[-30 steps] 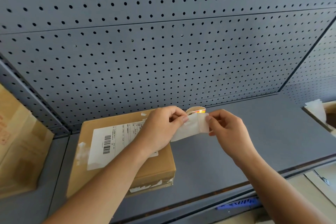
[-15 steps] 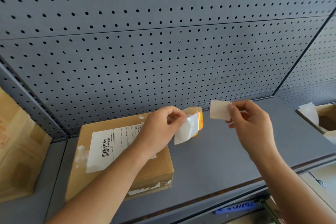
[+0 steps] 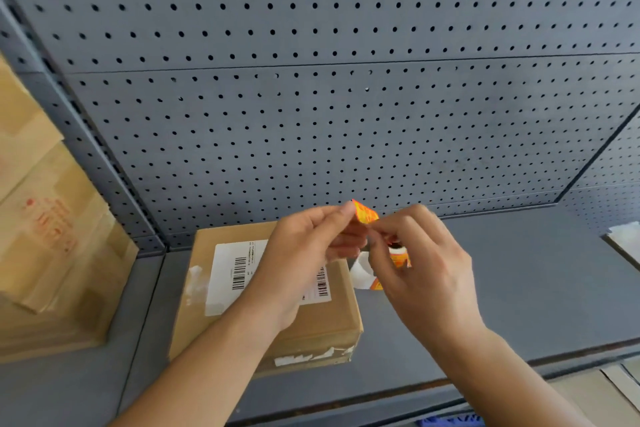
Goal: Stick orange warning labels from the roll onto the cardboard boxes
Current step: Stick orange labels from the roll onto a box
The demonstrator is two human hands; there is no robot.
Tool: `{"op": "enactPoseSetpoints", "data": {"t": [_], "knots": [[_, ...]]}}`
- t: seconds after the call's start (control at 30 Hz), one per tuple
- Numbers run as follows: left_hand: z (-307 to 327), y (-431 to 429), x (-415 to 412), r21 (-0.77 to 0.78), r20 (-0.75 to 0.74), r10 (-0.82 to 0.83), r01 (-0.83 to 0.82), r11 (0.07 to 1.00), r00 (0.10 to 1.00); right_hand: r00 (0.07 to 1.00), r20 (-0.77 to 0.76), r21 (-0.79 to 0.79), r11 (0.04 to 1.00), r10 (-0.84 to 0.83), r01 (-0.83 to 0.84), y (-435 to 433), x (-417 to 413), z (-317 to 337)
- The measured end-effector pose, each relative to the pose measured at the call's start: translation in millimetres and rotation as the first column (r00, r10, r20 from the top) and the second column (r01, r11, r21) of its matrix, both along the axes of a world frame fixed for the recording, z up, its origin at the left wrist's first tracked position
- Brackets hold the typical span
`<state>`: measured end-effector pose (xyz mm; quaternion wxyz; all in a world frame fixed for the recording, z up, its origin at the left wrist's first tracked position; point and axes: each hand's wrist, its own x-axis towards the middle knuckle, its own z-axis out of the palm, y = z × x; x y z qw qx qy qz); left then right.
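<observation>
Left hand [image 3: 304,253] and right hand [image 3: 424,263] each pinch an edge of the small orange paper warning label [image 3: 365,213], held above the brown cardboard box [image 3: 332,321]; likely feather-light, floppy and sticky, best held by its edges.

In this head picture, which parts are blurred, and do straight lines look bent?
Head view: right hand and orange label smeared by motion; barcode on the cardboard box fairly sharp; pegboard seams bow slightly from the wide lens; lighting even, no glare.
</observation>
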<state>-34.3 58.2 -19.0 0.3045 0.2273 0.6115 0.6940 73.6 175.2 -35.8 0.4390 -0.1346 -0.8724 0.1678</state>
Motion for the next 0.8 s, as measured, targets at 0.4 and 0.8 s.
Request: {"op": "enactPoseSetpoints", "data": {"t": [0.4,0.8], "knots": [[-7.3,-74.6,-26.5,-0.090,0.065,0.299,-0.293,0.952,0.952,0.916,0.079,-0.718,0.660,0.393,-0.221,-40.7,-43.9,6.7],[-18.1,-114.5,-62.9,-0.116,0.078,0.390,-0.381,0.917,0.917,0.827,0.009,-0.895,0.373,0.563,-0.244,-69.6,-106.0,7.2]]}}
